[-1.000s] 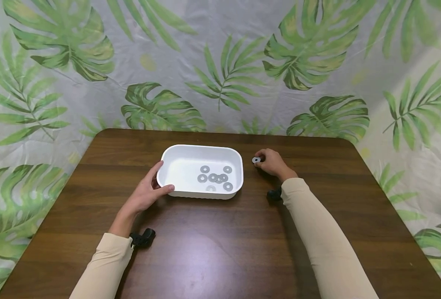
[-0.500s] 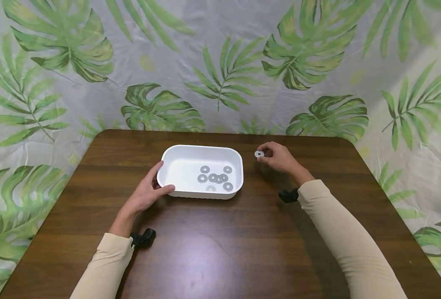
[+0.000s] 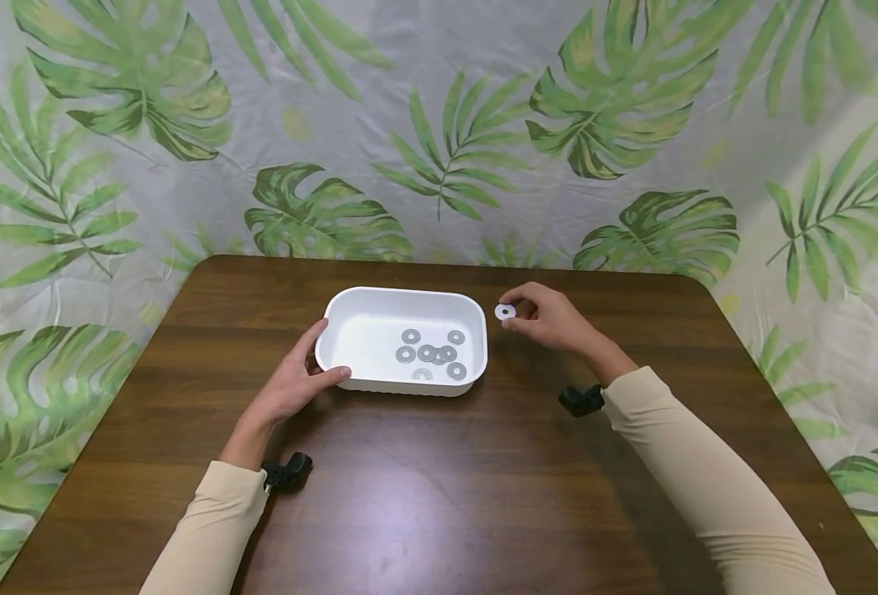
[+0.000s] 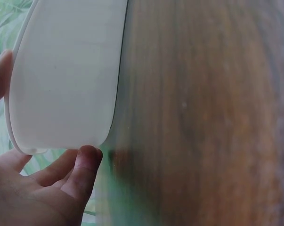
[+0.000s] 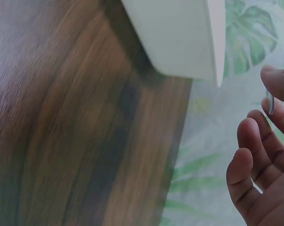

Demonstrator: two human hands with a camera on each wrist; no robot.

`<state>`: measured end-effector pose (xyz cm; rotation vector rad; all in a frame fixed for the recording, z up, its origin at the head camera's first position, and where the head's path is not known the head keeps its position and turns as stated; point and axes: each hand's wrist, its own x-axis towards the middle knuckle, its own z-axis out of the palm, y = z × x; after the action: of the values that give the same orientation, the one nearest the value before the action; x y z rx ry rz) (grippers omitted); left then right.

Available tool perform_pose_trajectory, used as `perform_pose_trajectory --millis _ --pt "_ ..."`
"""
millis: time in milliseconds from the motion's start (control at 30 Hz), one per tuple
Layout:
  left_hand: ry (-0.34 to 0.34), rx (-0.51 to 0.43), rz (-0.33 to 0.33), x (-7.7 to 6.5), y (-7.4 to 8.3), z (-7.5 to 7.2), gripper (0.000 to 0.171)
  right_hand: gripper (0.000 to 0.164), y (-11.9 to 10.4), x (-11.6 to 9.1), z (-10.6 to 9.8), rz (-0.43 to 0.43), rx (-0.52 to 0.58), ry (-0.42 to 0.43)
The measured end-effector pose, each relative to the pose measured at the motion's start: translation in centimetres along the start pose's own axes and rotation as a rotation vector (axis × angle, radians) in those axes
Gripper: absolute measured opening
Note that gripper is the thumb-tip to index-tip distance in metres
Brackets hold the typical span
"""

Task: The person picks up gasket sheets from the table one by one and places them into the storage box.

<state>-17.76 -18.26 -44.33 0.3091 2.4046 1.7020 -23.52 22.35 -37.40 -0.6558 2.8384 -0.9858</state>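
Note:
A white rectangular basin (image 3: 364, 385) with rounded corners stands on the table, several flat grey washers (image 3: 405, 354) lying in its right half, some overlapping. My left hand (image 3: 290, 382) grips the basin's left end, thumb on the near rim. In the left wrist view the fingertips (image 4: 89, 155) touch the basin's end wall (image 4: 66, 94). Just right of the basin, my right hand (image 3: 553, 318) pinches one washer (image 3: 505, 311) between thumb and fingers, above the table. That washer shows edge-on as a thin sliver in the right wrist view, the other fingers loosely curled beside it.
The brown wooden table (image 3: 409, 496) carries the basin near its far edge. Behind it hangs a pale cloth (image 3: 476, 124) with green leaf prints. Black wrist cameras (image 3: 581, 401) are strapped at both wrists.
My right hand has lifted the washer off the table beside the basin, drawn it slightly right, then moved it back left toward the basin's rim. The left hand and basin have stayed put.

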Motion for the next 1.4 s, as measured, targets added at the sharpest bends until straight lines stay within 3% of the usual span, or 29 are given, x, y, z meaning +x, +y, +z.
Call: perform_pose_trajectory --millis 433,933,1400 --pt "0.006 -0.016 0.004 -0.1 -0.1 0.2 0.091 0.035 -3.5 1.1 0.6 -0.151 -0.004 -0.017" --pt "0.002 -0.023 -0.003 -0.1 -0.1 0.1 0.092 0.035 -5.6 2.8 2.5 -0.212 0.019 -0.048" --pt "0.006 -0.021 -0.011 -0.1 -0.1 0.2 0.091 0.034 -6.5 4.1 4.7 -0.206 0.054 -0.087"
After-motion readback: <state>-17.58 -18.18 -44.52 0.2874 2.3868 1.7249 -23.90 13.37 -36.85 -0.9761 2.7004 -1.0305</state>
